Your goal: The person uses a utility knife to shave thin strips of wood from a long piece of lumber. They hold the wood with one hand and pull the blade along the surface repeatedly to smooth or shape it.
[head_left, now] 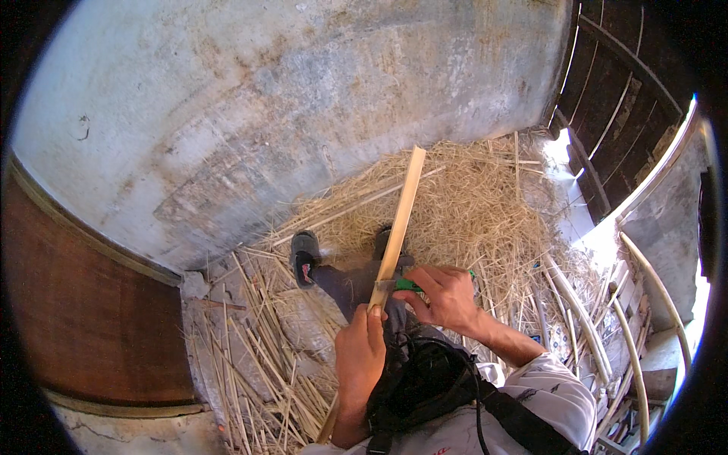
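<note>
A long pale bamboo strip (403, 205) slants up and away from my lap toward the wall. My left hand (361, 350) is closed around its near part, thumb on top. My right hand (446, 298) grips a green-handled knife (407, 285), and its short grey blade lies across the strip just beyond my left thumb. Part of the green handle is hidden by my right fingers. The strip's lower end passes under my left hand and shows again in part beside my forearm.
Curly shavings (478, 205) heap on the floor ahead. Thin split strips (265, 364) lie scattered at left. Long poles (580, 318) lean at right. A stained wall (303, 98) rises in front, a brown door panel (91, 303) stands left. My shoe (305, 254) rests near the wall.
</note>
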{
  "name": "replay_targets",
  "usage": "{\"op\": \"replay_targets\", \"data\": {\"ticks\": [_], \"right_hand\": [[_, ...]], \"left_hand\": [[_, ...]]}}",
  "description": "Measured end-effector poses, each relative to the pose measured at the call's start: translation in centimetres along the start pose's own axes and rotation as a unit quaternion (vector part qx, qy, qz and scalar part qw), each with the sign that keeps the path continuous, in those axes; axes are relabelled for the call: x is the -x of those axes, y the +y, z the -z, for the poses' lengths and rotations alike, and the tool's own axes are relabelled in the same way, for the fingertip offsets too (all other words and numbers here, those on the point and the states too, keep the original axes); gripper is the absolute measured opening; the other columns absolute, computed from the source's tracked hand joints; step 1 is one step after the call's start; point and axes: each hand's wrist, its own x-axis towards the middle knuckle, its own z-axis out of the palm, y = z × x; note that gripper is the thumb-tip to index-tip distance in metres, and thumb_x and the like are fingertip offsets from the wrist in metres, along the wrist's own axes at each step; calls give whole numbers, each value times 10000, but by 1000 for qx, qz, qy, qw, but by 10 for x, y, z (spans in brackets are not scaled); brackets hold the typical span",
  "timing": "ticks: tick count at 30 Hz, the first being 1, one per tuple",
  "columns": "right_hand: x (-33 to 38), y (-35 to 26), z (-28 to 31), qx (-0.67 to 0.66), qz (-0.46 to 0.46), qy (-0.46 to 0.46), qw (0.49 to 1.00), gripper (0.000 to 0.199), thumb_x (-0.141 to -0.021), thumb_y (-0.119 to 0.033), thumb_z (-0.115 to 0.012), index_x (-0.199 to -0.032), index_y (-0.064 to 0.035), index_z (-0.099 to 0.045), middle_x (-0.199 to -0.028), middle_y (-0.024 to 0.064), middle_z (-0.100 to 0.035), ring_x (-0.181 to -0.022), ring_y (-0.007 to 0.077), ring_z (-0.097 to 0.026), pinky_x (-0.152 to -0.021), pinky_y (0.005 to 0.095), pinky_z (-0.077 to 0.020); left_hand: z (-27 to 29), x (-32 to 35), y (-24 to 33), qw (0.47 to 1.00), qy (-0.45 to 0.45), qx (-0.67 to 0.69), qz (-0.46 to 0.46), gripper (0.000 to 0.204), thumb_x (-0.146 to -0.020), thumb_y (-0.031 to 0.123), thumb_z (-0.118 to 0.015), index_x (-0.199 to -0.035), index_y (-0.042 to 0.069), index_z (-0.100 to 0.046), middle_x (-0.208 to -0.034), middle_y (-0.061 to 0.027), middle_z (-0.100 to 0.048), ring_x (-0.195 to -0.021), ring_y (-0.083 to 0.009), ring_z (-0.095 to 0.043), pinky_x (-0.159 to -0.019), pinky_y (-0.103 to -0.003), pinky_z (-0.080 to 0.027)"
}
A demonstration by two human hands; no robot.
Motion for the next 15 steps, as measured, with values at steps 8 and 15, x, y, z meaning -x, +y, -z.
{"op": "replay_targets", "data": {"ticks": [8, 15], "right_hand": [[-16, 32, 6, 43, -68, 32, 996, 305, -972, -389, -801, -1086, -113, -741, -837, 135, -745, -702, 372, -740, -600, 480, -574], [-59, 121, 31, 105, -287, 74, 949, 357, -1068, -390, -689, -1172, -52, -734, -849, 230, -740, -796, 446, -743, -703, 543, -564]], "left_hand": [[-1, 16, -7, 1000, -23, -13, 11, 308, -1170, 255, -517, -1058, 3, -654, -810, -205, -728, -746, -443, -728, -657, -530, -533], [1, 53, -34, 998, -55, -6, 29, 302, -1167, 257, -525, -1097, 4, -674, -828, -189, -737, -727, -390, -736, -649, -501, -541]]}}
